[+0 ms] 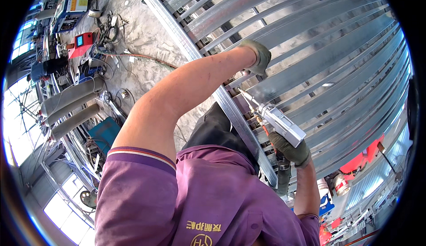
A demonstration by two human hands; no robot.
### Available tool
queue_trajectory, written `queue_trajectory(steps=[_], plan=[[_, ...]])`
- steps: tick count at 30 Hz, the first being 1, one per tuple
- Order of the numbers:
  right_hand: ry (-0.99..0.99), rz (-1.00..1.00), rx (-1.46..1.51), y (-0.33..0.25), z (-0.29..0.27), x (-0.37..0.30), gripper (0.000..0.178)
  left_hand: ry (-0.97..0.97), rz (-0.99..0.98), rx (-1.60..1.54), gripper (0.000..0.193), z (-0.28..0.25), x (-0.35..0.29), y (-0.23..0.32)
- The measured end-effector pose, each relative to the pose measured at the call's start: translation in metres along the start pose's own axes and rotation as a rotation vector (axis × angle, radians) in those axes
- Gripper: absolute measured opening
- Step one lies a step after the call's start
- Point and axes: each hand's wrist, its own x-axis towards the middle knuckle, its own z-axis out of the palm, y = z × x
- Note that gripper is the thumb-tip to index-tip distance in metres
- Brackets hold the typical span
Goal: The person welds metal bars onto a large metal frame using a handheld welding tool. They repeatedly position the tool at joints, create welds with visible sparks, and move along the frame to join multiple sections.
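Note:
My right hand point(290, 149), in a dark green work glove, is closed around the grip of a silver handheld welding gun point(282, 124). The gun's narrow nozzle points up and left, close to the ends of the slats near the frame's edge rail point(237, 113). An orange hose runs beneath its body. My left hand point(258, 57), gloved the same way, is bent down onto a flat metal slat point(284, 79) just beyond the nozzle. Its fingers look curled, and the glove hides whatever they may hold. A small haze shows by the nozzle.
Many parallel metal slats point(328, 66) with gaps between them fill the right side. On the concrete floor at left stand a red machine point(81, 45), a blue and white machine point(71, 10), loose cables and large grey cylinders point(73, 97). Red sheets point(364, 157) lie at far right.

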Motion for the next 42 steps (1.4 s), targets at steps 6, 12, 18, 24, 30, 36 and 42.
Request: queue_trajectory(steps=[6, 12, 18, 24, 30, 36, 42], plan=[[0.025, 0.106, 0.001, -0.003, 0.012, -0.007, 0.045, 0.106, -0.026, -0.015, 0.046, -0.032, -0.024, -0.011], [0.024, 0.065, -0.068, 0.009, 0.015, -0.007, 0.048, 0.216, -0.091, 0.183, 0.058, -0.042, -0.025, -0.065], [0.061, -0.165, -0.271, 0.012, 0.025, 0.002, 0.044, 0.193, -0.062, 0.211, 0.064, -0.026, -0.009, -0.079], [0.014, -0.01, -0.165, -0.02, 0.023, 0.013, 0.039, 0.235, -0.083, 0.085, 0.061, -0.019, -0.013, -0.086], [0.101, 0.046, -0.092, -0.042, 0.02, 0.025, 0.031, 0.175, -0.096, 0.09, 0.044, -0.028, -0.015, -0.079], [-0.004, 0.14, -0.085, -0.04, 0.007, 0.041, 0.048, 0.211, -0.144, -0.048, 0.048, -0.018, -0.014, -0.082], [-0.011, 0.024, -0.035, -0.025, 0.007, 0.051, 0.047, 0.306, -0.15, 0.012, 0.06, 0.002, -0.006, -0.089]])
